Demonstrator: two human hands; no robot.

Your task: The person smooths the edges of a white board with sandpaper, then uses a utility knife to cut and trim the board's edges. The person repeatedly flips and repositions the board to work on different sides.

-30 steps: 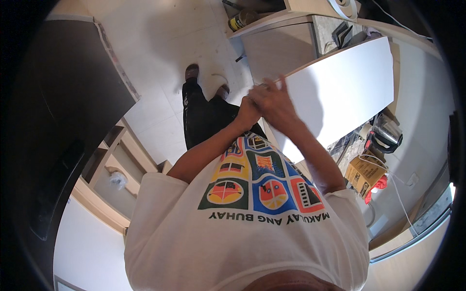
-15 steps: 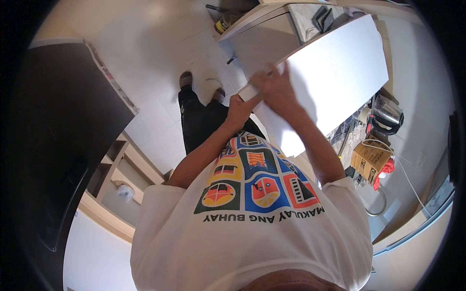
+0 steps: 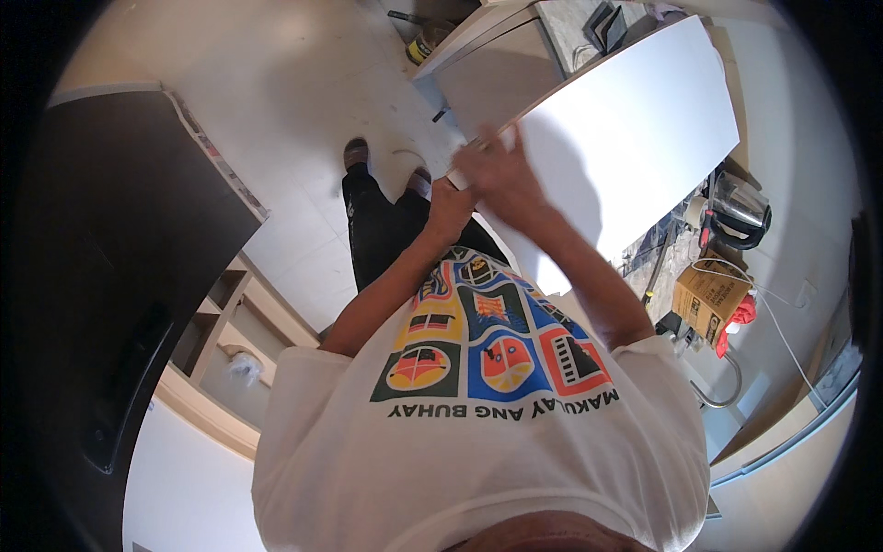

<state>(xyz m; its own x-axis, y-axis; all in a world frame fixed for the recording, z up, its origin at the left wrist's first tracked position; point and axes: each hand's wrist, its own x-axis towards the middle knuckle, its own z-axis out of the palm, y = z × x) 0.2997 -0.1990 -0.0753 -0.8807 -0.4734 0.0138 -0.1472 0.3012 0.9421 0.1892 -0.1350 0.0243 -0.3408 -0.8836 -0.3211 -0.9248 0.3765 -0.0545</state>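
Note:
A large white panel (image 3: 635,120) lies across the counter on my right, its long near-left edge running up to the far right. At the panel's near corner, my left hand (image 3: 449,212) is closed, fingers curled around the corner. My right hand (image 3: 506,184) is over the same edge, just beside the left hand, its fingers bent and smeared by motion. Whether a small thing sits under the right fingers I cannot make out.
Right of the panel stand an electric kettle (image 3: 740,212) and a cardboard box (image 3: 710,299) with a white cord (image 3: 777,331). Dark flat pieces (image 3: 604,28) lie at the back on the counter (image 3: 561,37). A large dark panel (image 3: 138,212) and wooden shelving (image 3: 267,304) are on my left.
My right hand has slid left along the panel's edge toward the near corner, closer to my left hand. My left hand stays at the corner.

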